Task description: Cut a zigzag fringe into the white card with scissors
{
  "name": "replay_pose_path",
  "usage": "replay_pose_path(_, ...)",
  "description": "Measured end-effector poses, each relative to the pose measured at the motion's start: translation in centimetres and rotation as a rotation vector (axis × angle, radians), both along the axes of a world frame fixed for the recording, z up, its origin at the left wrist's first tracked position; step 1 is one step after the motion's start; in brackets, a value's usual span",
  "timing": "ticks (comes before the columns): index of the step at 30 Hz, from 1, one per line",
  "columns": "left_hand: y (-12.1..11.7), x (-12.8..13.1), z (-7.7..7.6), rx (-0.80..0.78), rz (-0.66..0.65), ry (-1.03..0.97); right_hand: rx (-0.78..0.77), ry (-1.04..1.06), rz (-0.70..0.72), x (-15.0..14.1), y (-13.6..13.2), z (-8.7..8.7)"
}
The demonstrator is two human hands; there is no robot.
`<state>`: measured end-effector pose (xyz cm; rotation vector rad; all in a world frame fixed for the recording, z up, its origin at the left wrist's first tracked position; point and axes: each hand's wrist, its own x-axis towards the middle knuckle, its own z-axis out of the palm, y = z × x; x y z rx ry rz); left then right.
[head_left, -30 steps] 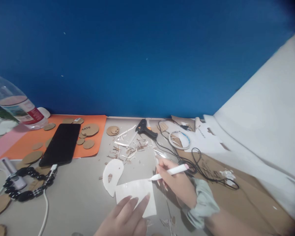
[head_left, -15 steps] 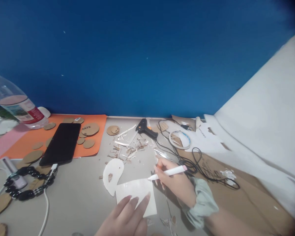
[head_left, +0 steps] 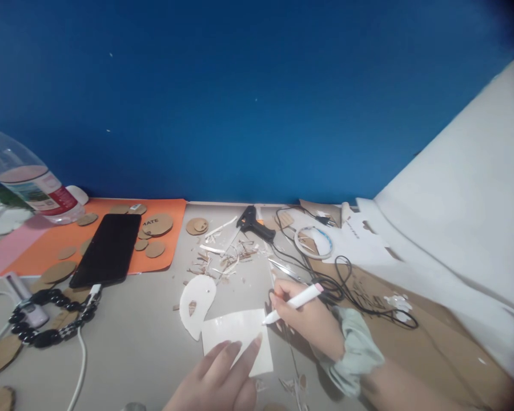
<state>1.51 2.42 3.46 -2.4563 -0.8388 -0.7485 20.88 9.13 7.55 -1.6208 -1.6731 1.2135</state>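
My right hand (head_left: 302,317) is closed around a white marker with a pink end (head_left: 297,301). The marker's tip touches or hovers just over the right part of a white sheet of card (head_left: 229,331); I cannot tell which. Across the card's lower part lies my left hand (head_left: 223,374), fingers stretched out flat on it. Just left of the card rests a white teardrop-shaped cutout (head_left: 198,299) with a small hole showing brown. A pale green scrunchie (head_left: 353,354) circles my right wrist.
Paper and cardboard scraps (head_left: 229,257) lie beyond the card. Behind them are a black glue gun (head_left: 257,224), its cord (head_left: 329,285) and a tape roll (head_left: 312,242). To the left are a phone (head_left: 107,251), a bead bracelet (head_left: 47,339), cardboard discs (head_left: 158,224) and a bottle (head_left: 38,191).
The marker tip has moved slightly down and right, from the card's upper edge to inside its right part. My left hand stays on the card.
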Motion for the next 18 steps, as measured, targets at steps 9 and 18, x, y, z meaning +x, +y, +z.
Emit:
replay_pose_path(9,-0.44,-0.59,-0.82,-0.079,0.005,0.095,0.036,0.012,0.034,0.33,-0.29,-0.2)
replay_pose_path(18,-0.51,-0.54,-0.64,-0.098,0.019,0.082,0.06,-0.024,-0.029,0.26,-0.1,-0.46)
